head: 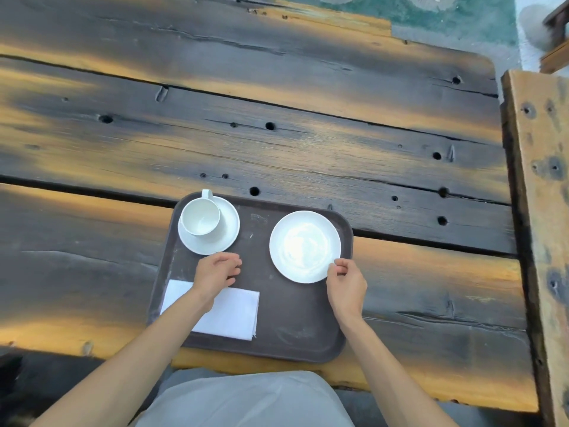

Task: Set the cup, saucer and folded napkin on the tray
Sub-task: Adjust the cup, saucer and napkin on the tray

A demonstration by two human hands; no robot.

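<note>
Both forearms are bare, without sleeves, and a pale grey garment [246, 399] covers the lap.

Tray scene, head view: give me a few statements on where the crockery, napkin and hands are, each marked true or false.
1. The cup stands upright on a saucer at the far left of the tray. True.
2. The cup is filled with coffee. False: its inside shows white and empty.
3. The right hand pinches the near rim of the plate. True.
4. The folded napkin lies on the wooden table beside the tray. False: it lies on the tray's near left part.
5. The left hand grips the cup's handle. False: it holds nothing, just near of the saucer.
</note>
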